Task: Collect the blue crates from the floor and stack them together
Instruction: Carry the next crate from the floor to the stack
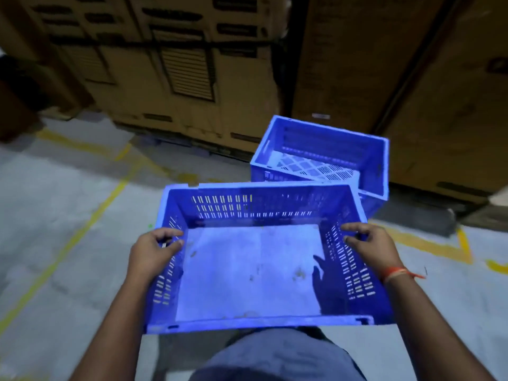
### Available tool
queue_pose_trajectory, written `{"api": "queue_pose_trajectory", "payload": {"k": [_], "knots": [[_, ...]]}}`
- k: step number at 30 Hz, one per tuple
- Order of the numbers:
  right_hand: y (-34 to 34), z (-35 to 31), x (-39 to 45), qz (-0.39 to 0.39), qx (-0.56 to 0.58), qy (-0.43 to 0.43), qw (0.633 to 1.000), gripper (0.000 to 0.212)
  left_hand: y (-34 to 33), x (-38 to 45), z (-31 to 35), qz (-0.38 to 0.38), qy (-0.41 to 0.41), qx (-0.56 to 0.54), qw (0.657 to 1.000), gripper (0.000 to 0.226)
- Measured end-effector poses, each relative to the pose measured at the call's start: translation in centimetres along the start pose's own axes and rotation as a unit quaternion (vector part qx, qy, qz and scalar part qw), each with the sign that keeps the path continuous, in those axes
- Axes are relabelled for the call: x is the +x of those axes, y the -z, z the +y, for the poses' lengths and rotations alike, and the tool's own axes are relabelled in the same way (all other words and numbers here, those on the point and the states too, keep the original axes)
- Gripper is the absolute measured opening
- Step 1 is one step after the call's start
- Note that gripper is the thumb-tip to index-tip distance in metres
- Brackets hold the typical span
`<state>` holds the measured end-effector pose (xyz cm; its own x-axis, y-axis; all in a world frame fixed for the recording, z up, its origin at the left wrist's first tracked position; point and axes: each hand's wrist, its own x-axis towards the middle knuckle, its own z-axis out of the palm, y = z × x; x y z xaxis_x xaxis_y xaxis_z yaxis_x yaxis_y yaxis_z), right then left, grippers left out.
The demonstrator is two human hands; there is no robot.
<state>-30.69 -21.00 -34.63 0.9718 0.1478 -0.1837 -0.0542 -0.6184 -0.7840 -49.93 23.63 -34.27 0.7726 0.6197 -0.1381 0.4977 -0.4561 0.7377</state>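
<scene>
Holding a blue crate point(258, 259) at waist level, the person grips it by both long side walls. Left hand point(151, 253): fingers curled over the left rim, fingertips hooked onto the slotted wall inside; thumb side not resolvable. Right hand point(369, 247): fingers curled over the right rim in the same manner, tips pressed against the perforated inner wall. An orange thread band point(398, 273) sits on the right wrist.

Held crate: open side up, roughly level, solid pale bottom with a few brown smudges, vented walls on all four sides. Nothing inside it.

Second blue crate point(327, 158): ahead and to the right, resting on the grey concrete floor point(55, 215), just beyond the far rim of the held crate. Whether the two touch cannot be told. Its floor is a pale lattice; it sits angled relative to the held one. It may rest on another crate beneath; unclear.

Yellow painted lines point(90, 215) cross the floor. Stacked cardboard cartons point(178, 64) stand behind the second crate. View is slightly motion-blurred.
</scene>
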Motion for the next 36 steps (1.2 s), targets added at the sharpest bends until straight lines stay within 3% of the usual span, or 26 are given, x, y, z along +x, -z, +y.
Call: {"api": "queue_pose_trajectory", "payload": {"k": [8,19,26,36], "knots": [[1.0,1.5,-8.2,0.099,0.003,-0.079,0.992,0.025,-1.9,3.1,1.2,-0.079,-0.075,0.009,0.994,0.022],[3.2,2.1,-9.7,0.128,0.018,-0.106,0.986,0.024,-3.9,5.1,5.1,-0.108,-0.093,0.007,0.99,0.018],[8.4,1.1,-3.5,0.121,0.06,-0.095,0.986,0.022,-5.8,8.7,12.5,-0.102,-0.09,-0.015,0.991,0.013],[15.8,-1.0,9.6,0.135,0.022,-0.057,0.989,0.021,-9.8,16.7,22.9,-0.074,-0.116,-0.046,0.989,0.014]]}}
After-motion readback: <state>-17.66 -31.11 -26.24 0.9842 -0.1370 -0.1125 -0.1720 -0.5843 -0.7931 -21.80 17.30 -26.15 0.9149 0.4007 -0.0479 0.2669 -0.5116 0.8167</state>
